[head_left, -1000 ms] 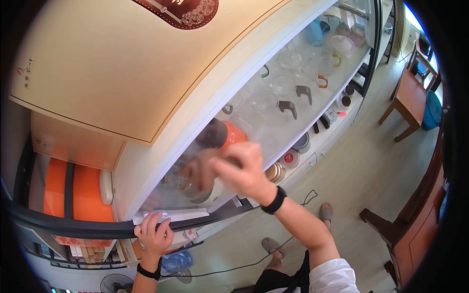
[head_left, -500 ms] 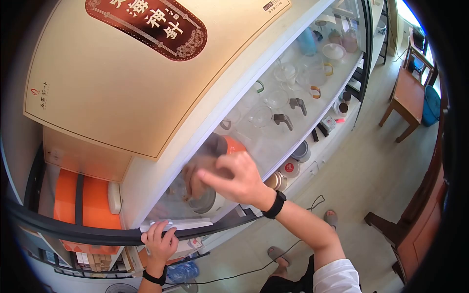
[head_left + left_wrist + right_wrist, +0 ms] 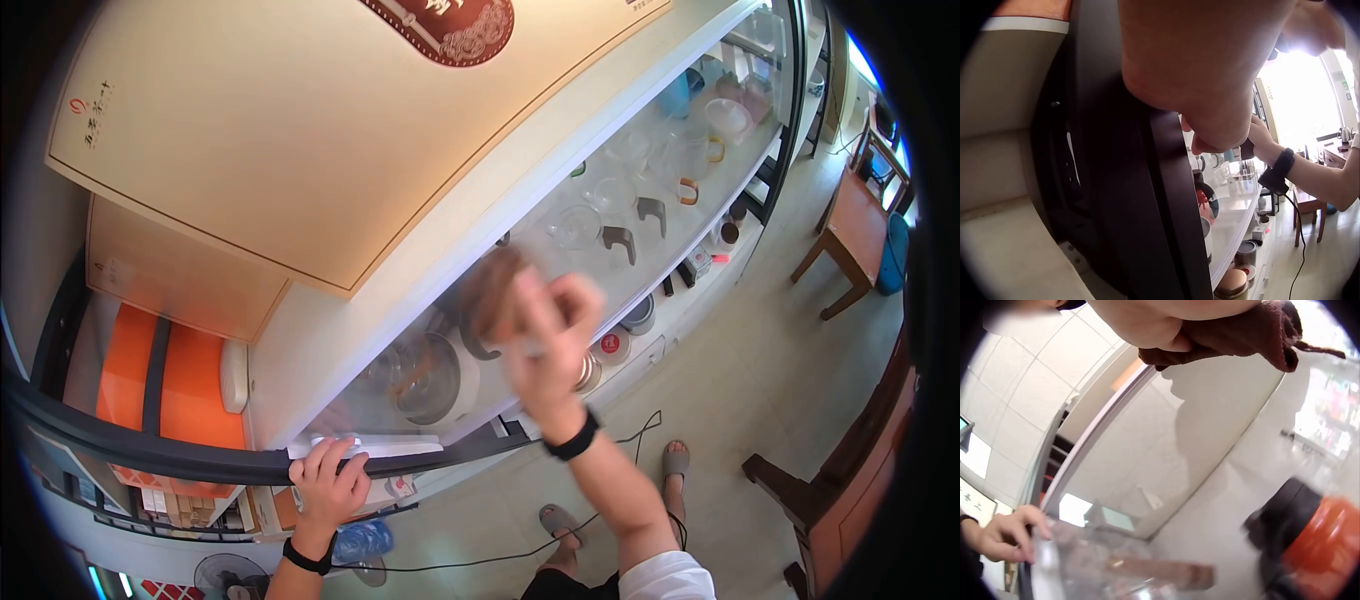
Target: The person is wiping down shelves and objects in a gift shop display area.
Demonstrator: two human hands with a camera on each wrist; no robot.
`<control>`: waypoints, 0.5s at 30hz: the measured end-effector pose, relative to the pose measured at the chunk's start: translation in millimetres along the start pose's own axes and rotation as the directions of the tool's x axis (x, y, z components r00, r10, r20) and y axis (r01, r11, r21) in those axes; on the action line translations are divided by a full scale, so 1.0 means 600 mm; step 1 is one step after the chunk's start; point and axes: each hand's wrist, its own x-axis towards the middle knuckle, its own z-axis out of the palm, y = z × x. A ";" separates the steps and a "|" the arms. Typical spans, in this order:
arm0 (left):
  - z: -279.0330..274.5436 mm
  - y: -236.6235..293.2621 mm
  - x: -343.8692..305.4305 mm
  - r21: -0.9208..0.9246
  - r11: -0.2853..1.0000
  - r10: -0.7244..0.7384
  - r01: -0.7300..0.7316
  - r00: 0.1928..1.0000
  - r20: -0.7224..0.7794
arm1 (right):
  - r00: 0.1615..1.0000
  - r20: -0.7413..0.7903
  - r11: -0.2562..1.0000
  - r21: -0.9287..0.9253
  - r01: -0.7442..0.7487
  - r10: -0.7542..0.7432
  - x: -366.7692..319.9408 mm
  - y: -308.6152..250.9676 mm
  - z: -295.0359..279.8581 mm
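A brown cloth (image 3: 1229, 340) is gripped by my right hand (image 3: 1166, 315) at the top of the right wrist view. In the head view that hand (image 3: 550, 345) is blurred over the glass front of a display cabinet, with a brown blur beside it. My left hand (image 3: 330, 480) rests with bent fingers on the cabinet's black frame (image 3: 220, 462). The left wrist view shows this hand (image 3: 1204, 69) close up over the dark frame (image 3: 1129, 187). Whether the cloth touches the glass cannot be told.
Glass cups and a steel bowl (image 3: 430, 380) stand behind the glass; an orange bottle (image 3: 1325, 550) shows in the right wrist view. A large cream box (image 3: 250, 140) lies on top. Tins (image 3: 612, 345) line a lower shelf, and a cable (image 3: 480, 556) crosses the floor.
My right hand has moved up and to the right along the cabinet front, uncovering the steel bowl. My left hand has stayed on the black frame, and the head view has shifted.
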 end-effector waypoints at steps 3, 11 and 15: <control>0.001 -0.004 -0.007 0.020 1.000 0.000 0.001 1.000 -0.003 | 0.955 0.266 0.960 0.275 0.054 -0.129 -0.081 -0.086 0.040; 0.000 -0.007 -0.005 -0.005 1.000 0.017 -0.017 1.000 0.005 | 0.933 0.295 0.968 0.202 0.149 -0.205 -0.132 -0.076 0.039; 0.004 -0.005 -0.005 -0.006 1.000 0.004 -0.004 1.000 -0.022 | 0.996 0.016 0.995 -0.038 -0.088 0.089 -0.045 0.017 -0.009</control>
